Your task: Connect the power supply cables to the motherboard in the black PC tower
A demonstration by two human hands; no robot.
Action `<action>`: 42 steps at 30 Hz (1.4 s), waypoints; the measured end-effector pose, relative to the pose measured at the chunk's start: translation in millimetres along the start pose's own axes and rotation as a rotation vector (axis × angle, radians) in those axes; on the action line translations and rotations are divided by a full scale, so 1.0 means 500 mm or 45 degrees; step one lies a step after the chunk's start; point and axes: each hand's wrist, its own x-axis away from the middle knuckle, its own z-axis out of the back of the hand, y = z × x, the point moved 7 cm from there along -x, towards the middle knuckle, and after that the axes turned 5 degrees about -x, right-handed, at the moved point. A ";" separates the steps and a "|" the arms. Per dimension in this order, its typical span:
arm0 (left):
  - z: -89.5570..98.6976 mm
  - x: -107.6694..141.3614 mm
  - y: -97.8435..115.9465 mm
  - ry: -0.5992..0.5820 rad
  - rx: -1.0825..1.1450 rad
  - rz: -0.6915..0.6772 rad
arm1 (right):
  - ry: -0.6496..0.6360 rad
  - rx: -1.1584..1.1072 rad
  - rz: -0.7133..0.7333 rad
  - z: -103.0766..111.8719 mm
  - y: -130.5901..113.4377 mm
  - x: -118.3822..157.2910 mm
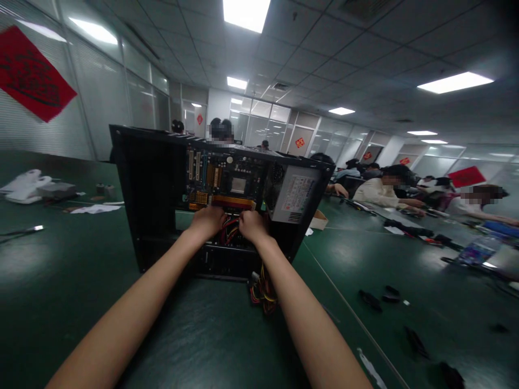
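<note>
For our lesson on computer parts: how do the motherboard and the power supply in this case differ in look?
The motherboard is a flat, dark board; the power supply is a boxy, silvery unit. The motherboard carries coloured slots; the power supply bears a printed label. Both sit inside the black case.

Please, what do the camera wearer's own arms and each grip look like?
No sleeve shows on the left forearm or the right forearm. The left grip and right grip are human hands without gloves, and no watch or bracelet shows. Whether rings are worn, I cannot tell from this view.
</note>
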 end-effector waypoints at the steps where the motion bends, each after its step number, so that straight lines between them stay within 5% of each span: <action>1: 0.001 0.002 0.002 -0.005 -0.014 0.005 | 0.002 -0.001 0.000 -0.001 0.001 0.000; 35: -0.003 0.011 0.009 0.026 -0.038 -0.008 | -0.008 -0.022 -0.049 0.012 -0.003 0.010; 42: 0.027 0.038 -0.004 0.138 -0.009 0.051 | 0.000 0.040 0.102 0.015 -0.024 0.041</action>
